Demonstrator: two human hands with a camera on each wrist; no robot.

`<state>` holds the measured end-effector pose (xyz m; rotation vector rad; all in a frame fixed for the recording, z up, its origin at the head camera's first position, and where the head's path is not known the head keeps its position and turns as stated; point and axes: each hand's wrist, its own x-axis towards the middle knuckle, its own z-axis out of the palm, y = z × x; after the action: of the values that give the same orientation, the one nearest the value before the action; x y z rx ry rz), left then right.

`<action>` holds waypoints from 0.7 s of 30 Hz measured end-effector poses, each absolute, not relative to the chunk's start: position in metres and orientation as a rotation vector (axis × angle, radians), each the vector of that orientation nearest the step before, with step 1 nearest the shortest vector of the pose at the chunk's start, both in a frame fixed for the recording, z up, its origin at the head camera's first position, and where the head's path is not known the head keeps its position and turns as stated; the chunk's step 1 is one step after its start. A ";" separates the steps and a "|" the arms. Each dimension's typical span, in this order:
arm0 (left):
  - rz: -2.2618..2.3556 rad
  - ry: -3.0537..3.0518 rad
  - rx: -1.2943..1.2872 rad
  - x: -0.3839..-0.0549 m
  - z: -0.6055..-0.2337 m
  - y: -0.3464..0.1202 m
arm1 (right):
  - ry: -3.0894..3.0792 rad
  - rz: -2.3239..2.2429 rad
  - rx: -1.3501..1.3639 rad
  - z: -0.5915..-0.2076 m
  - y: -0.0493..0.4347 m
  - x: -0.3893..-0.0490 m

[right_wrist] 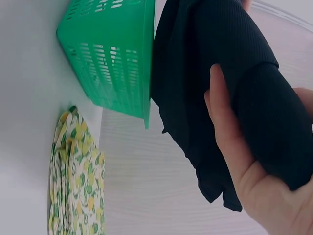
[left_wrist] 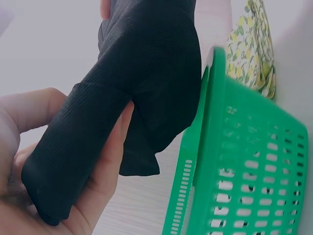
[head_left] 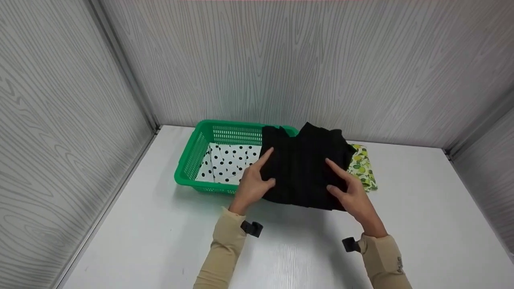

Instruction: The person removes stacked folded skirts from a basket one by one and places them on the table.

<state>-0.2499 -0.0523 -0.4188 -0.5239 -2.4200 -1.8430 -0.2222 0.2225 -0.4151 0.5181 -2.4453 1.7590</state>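
A black ribbed garment [head_left: 299, 168], folded into a rough rectangle, is held up in front of the basket's right part. My left hand [head_left: 253, 182] grips its left edge, and the thumb and fingers lie on either side of the cloth in the left wrist view. At the opposite edge my right hand [head_left: 355, 196] holds the garment [right_wrist: 279, 117] between thumb and fingers. Loose pointed flaps stick out along its far side. Behind it stands a green plastic basket [head_left: 186, 160], its right end mostly hidden. White cloth with black dots [head_left: 229, 162] lies folded inside.
Folded cloth with a lemon print [head_left: 363, 168] lies on the white table [head_left: 417, 192] right of the basket, partly covered from view by the garment. Wood-grain panels [head_left: 257, 60] rise behind the table and along its left and right sides.
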 end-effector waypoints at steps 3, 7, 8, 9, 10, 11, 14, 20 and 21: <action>-1.832 -2.424 -0.529 -0.248 -0.419 -0.046 | -2.455 1.749 0.525 -0.414 0.229 -0.219; -1.853 -2.397 -0.565 -0.245 -0.418 -0.038 | -2.492 1.763 0.467 -0.413 0.238 -0.212; -1.857 -2.391 -0.574 -0.244 -0.419 -0.036 | -2.499 1.771 0.447 -0.414 0.241 -0.210; -1.866 -2.384 -0.583 -0.243 -0.419 -0.034 | -2.502 1.781 0.432 -0.414 0.243 -0.207; -1.867 -2.381 -0.593 -0.242 -0.420 -0.031 | -2.504 1.791 0.420 -0.414 0.245 -0.205; -1.868 -2.379 -0.599 -0.241 -0.421 -0.029 | -2.502 1.798 0.413 -0.414 0.248 -0.202; -1.880 -2.374 -0.619 -0.238 -0.425 -0.022 | -2.505 1.784 0.403 -0.417 0.256 -0.195; -1.895 -2.374 -0.670 -0.231 -0.433 -0.008 | -2.496 1.732 0.404 -0.425 0.270 -0.181; -1.901 -2.377 -0.678 -0.229 -0.434 -0.005 | -2.491 1.725 0.407 -0.427 0.272 -0.179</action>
<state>-0.2292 -0.0055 -0.4337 -0.6778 -2.3772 -1.9010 -0.1786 0.2723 -0.4265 0.4067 -2.4907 1.7249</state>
